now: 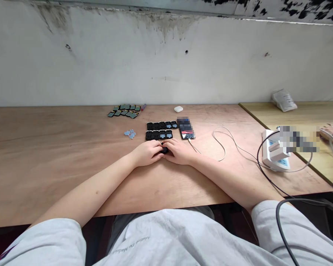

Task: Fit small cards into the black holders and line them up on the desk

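Setting: stained, whitewashed wall (100, 66); bare plywood bench (58, 155).

Item in hand: small black part (164, 150), near the middle of the bench and just in front of the rows of black frames (159, 130). It is gripped between the left hand (148, 152) and the right hand (180, 151), both curled onto it. Which fingers bear on it is too small to tell.

Handling, as judged: wrists resting on the wood should steady so small a piece. Even pressure from both sides, kept low over the bench, would guard against a slip.

Also on the bench: green boards (124, 111), pale blue pieces (130, 133), phone (186, 130) on a white cable (224, 142), power strip (274, 155), white case (178, 109).
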`<state>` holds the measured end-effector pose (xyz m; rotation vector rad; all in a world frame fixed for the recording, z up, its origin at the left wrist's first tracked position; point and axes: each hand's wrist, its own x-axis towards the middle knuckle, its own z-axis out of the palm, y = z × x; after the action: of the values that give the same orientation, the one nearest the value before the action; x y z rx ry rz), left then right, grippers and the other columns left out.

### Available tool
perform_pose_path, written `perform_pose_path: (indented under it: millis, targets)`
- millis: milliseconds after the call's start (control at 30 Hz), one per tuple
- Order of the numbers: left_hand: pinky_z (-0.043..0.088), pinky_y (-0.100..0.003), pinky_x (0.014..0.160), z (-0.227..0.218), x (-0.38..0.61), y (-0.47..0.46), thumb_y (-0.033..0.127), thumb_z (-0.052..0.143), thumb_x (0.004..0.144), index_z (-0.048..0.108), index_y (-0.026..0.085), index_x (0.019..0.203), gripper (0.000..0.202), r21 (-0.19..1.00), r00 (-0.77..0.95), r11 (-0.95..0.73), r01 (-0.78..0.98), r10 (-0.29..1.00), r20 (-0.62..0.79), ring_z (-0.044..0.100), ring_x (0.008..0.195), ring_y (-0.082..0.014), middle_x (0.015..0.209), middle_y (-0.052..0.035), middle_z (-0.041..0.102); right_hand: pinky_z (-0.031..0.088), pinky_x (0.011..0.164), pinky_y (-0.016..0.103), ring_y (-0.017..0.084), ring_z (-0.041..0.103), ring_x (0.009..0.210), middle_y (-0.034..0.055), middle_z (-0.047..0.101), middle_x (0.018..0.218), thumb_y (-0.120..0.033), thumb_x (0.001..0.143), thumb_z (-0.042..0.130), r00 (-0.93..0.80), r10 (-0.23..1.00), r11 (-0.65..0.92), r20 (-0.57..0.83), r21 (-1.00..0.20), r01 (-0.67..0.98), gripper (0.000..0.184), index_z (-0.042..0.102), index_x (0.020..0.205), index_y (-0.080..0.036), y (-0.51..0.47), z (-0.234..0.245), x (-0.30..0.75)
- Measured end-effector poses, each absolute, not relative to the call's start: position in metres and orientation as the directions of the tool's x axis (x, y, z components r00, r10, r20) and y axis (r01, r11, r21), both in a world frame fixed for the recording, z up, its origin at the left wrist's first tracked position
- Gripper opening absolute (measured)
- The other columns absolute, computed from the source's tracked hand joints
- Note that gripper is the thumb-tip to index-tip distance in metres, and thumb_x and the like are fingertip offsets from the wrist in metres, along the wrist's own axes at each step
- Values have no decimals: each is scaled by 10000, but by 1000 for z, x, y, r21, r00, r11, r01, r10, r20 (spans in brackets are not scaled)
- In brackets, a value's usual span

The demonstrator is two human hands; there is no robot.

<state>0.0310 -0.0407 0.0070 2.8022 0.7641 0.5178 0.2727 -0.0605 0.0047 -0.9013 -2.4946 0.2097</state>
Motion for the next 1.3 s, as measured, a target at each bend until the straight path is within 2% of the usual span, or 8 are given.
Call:
perform_pose_path:
  millis: [200,400,667,867,1033,1167,1233,1300]
  targets:
    - [534,-464,1014,-3,46,-42,330,483,1048,749,196,1091,301,319,684,-771,551,636,357,629,1086,-280,1153,-131,673,545,982,445,293,636,1137,134,684,1227,-233,943,710,-660,666,746,347,-339,574,274,631,1201,-188,-56,5,271]
    - [536,-474,998,4,47,-45,305,518,1013,724,204,1037,231,400,671,-735,548,672,313,628,1084,-282,1137,-112,672,535,982,452,294,623,1139,140,663,1268,-270,953,711,-638,683,731,356,-336,594,291,627,1219,-189,-57,6,271]
    - [573,-420,855,12,48,-42,338,541,973,625,211,828,210,548,613,-619,563,757,226,631,897,-222,1083,-85,599,524,1012,451,289,610,1172,110,681,1257,-332,953,735,-685,644,765,342,-314,562,162,675,1053,-219,-57,7,270]
    - [555,-414,777,13,49,-37,348,489,1000,534,218,781,259,510,633,-616,601,756,166,577,805,-205,1063,-87,552,530,1006,443,282,625,1139,122,687,1269,-318,943,747,-694,606,795,389,-310,521,139,665,977,-211,-56,4,269]
    - [547,-453,886,4,53,-37,290,447,1010,564,212,854,209,397,648,-661,637,738,190,580,941,-257,1062,-107,555,534,1000,438,278,628,1131,124,686,1259,-305,946,733,-701,592,805,398,-311,505,117,664,966,-212,-56,5,269]
    - [546,-444,945,8,47,-35,266,426,1018,578,209,900,201,437,635,-665,605,735,240,594,993,-251,1140,-116,567,540,982,424,278,628,1127,130,678,1254,-305,944,735,-699,603,798,384,-309,518,125,659,940,-206,-55,3,270]
    - [528,-439,1001,16,33,-27,217,423,1006,586,205,927,181,436,588,-659,613,749,306,595,1038,-249,1169,-122,567,544,972,426,281,630,1112,137,674,1257,-328,945,743,-693,614,789,378,-305,533,152,661,946,-200,-55,2,270]
    - [491,-466,1051,23,10,-15,169,431,985,589,193,939,167,346,494,-612,711,785,373,572,1114,-275,1191,-142,562,543,977,429,283,631,1112,139,671,1258,-346,945,751,-690,621,784,372,-306,540,174,668,976,-196,-54,2,270]
